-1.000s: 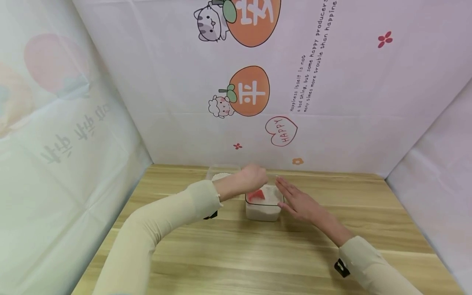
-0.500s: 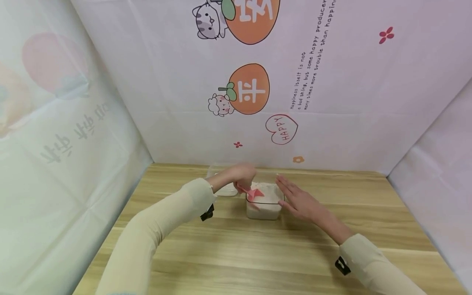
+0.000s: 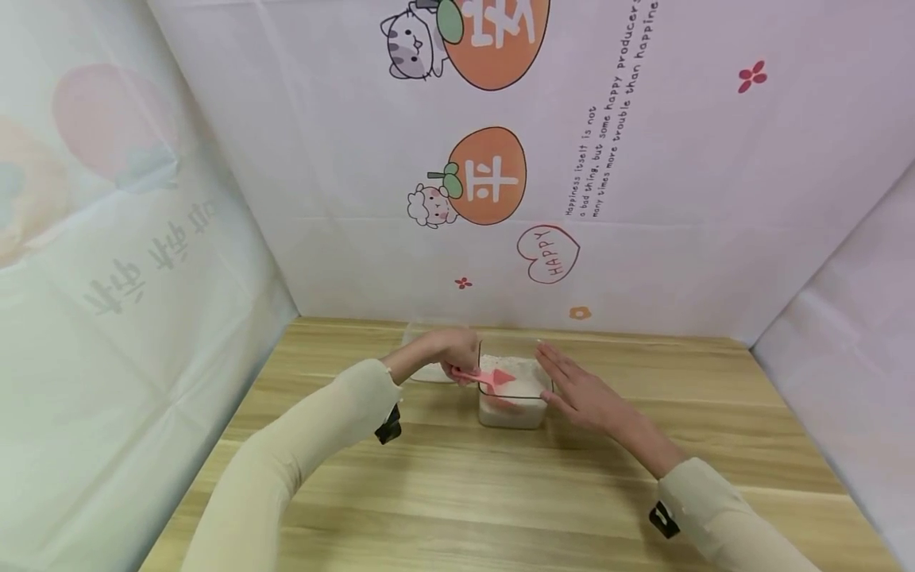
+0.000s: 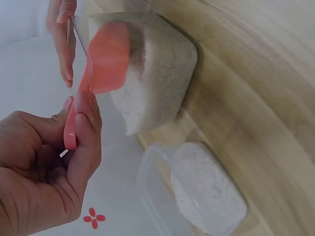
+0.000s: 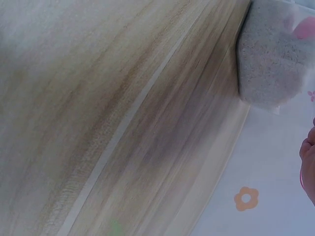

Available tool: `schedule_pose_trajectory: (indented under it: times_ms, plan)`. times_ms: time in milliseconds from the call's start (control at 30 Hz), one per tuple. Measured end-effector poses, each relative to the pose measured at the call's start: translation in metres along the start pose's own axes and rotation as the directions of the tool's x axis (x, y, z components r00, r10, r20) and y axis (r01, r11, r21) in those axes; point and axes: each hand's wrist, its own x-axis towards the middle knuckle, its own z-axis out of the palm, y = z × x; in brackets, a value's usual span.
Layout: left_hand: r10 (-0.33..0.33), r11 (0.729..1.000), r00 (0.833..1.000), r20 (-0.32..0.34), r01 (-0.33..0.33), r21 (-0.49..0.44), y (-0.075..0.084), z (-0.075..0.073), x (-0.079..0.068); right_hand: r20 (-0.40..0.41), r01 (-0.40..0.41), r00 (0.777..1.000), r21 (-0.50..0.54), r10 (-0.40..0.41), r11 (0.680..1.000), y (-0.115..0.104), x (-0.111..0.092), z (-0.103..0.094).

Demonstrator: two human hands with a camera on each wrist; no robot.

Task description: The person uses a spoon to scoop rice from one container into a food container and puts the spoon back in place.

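My left hand [image 3: 460,349] pinches the handle of a pink scoop [image 4: 109,56] between thumb and fingers. The scoop's blade is inside a clear square container [image 3: 511,417], over white grainy material [image 4: 165,69] that fills its lower part. The handle leans across the left rim. On the opposite side, my right hand [image 3: 577,391] rests against the container's wall with straight fingers. In the left wrist view, fingers [image 4: 61,42] of the right hand show at the dark rim. The right wrist view catches the container's side and part of the scoop [image 5: 305,28].
Left of the container and partly behind my left hand stands a second clear plastic box [image 4: 152,182] with white grainy material in it. Both sit on a wooden table [image 3: 457,492] near its back edge. A printed white sheet [image 3: 343,199] rises behind.
My left hand has moved left and down from above the container, and the scoop has tipped so its handle lies across the left rim. The right hand has stayed in place.
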Motion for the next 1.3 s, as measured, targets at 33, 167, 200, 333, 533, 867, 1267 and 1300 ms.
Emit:
schedule_pose_trajectory:
  times_ms: [33, 167, 200, 333, 533, 867, 1267, 1300]
  plan:
    - [0.015, 1.0, 1.0, -0.009, -0.016, -0.011, -0.003, 0.001, -0.001, -0.001, -0.001, 1.0, 0.0, 0.001, 1.0, 0.0, 0.0, 0.0]
    - [0.048, 0.993, 0.998, -0.035, -0.051, -0.105, -0.016, 0.006, -0.002, 0.0, -0.002, 1.0, -0.007, 0.002, 1.0, -0.002, -0.001, 0.001]
    - [0.048, 0.988, 0.998, -0.037, -0.052, -0.144, -0.019, 0.008, -0.003, -0.001, 0.0, 1.0, -0.008, 0.0, 1.0, -0.002, -0.001, 0.001]
    - [0.045, 0.963, 0.997, -0.061, -0.06, -0.263, -0.029, 0.015, -0.004, -0.005, 0.006, 1.0, -0.007, -0.006, 1.0, -0.003, -0.001, 0.002]
    - [0.072, 0.949, 0.99, -0.12, -0.105, -0.296, -0.041, 0.025, -0.006, -0.012, -0.002, 1.0, -0.01, 0.002, 1.0, -0.003, -0.001, 0.003]
    - [0.119, 0.886, 0.973, -0.198, -0.194, -0.421, -0.063, 0.035, -0.01, -0.022, 0.0, 1.0, -0.008, 0.0, 1.0, -0.002, -0.001, 0.004]
    - [0.102, 0.846, 0.963, -0.248, -0.215, -0.488, -0.071, 0.024, -0.021, -0.022, 0.002, 1.0, -0.002, -0.002, 1.0, 0.001, 0.0, 0.004]
    - [0.101, 0.843, 0.963, -0.25, -0.217, -0.492, -0.072, 0.023, -0.023, -0.017, 0.0, 1.0, 0.003, 0.0, 1.0, 0.001, 0.0, 0.004]
